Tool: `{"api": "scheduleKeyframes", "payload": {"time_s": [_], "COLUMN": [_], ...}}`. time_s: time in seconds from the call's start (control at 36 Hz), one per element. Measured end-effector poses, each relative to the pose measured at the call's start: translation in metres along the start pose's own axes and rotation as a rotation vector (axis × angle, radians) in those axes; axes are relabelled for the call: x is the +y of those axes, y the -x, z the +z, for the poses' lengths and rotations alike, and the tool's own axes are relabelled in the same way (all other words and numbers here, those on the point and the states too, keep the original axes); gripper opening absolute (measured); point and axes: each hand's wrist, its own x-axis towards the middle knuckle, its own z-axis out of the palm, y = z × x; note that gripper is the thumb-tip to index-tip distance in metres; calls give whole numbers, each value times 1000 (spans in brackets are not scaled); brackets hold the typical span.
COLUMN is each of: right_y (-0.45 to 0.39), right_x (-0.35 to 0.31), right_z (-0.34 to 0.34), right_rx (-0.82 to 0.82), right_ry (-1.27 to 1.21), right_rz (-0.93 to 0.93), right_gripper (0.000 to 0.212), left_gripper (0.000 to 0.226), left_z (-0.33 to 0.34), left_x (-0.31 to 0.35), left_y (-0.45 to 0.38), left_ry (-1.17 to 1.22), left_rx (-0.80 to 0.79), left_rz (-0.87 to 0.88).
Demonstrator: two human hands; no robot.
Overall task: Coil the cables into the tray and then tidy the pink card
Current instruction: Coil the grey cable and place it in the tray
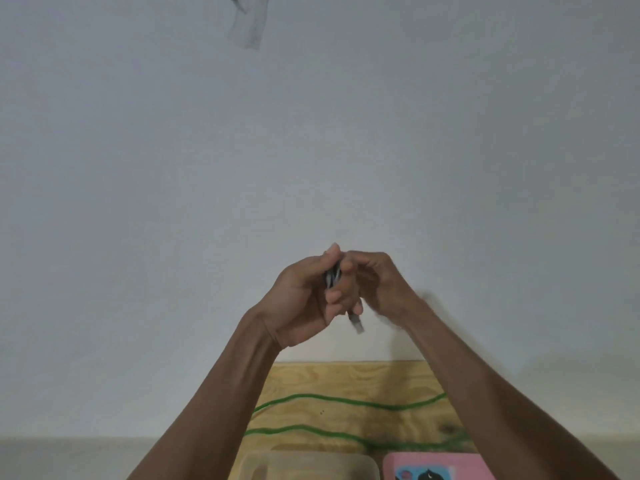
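Head view shows two hands held up high in front of a pale wall (346, 133). They are pressed close together and touch each other.

The left hand (304, 299) has its fingers curled round a small bunch of dark cable (333, 274). Its thumb points up beside the bunch. The right hand (375, 282) has its fingers curled too, and they pinch the same cable from the other side. A grey plug (356, 323) sticks out under the hands and hangs down. It looks a bit blurry.

Below the arms is a wooden desk (346, 375) that stands against the wall. A green cable (346, 403) lies on the desk in long wavy lines, going from one side to the other. It is well apart from the hands.

At the very bottom, a clear tray (304, 462) sits on the desk. Only its far edge shows, and what is in it cannot be made out. Just beside it, on the right, is the pink card (440, 460). It lies flat and has a blue picture with a dark shape on it. The right arm covers one corner of the card.

Up at the top, a pale strip (247, 26) sticks to the wall.
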Motion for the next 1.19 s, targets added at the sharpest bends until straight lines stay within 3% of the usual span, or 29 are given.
{"api": "scheduleKeyframes", "payload": {"time_s": [0.08,0.14,0.22,0.44,0.56,0.64,0.69,0.89,1.0,1.19], "right_y": [12,21,30,38,26,12,2,-19,-19,16], "right_x": [18,26,33,9,-18,-38,-43,-37,-19,21], "right_z": [10,18,29,25,10,2,-5,-16,-16,13], "right_rx": [78,90,61,13,-17,-17,-15,1,22,98], "right_ry": [154,270,208,550,845,1017,954,615,343,115], "right_rz": [48,59,107,80,-83,-184,-220,-351,-282,-28], "right_gripper": [44,38,19,18,13,8,5,5,6,46], "left_gripper": [30,29,28,47,54,66,73,56,50,39], "left_z": [2,-1,-12,-41,-40,-33,-31,-12,-2,1], "left_x": [6,12,17,14,9,0,-3,-2,-1,4], "left_y": [-7,-12,-17,-9,-2,2,4,6,5,-5], "left_ry": [4,-52,-242,-924,-1047,-918,-755,-395,-264,-158], "left_rx": [73,187,315,456,358,308,313,245,189,118], "left_rz": [103,167,209,137,6,-82,-115,-134,-46,62]}}
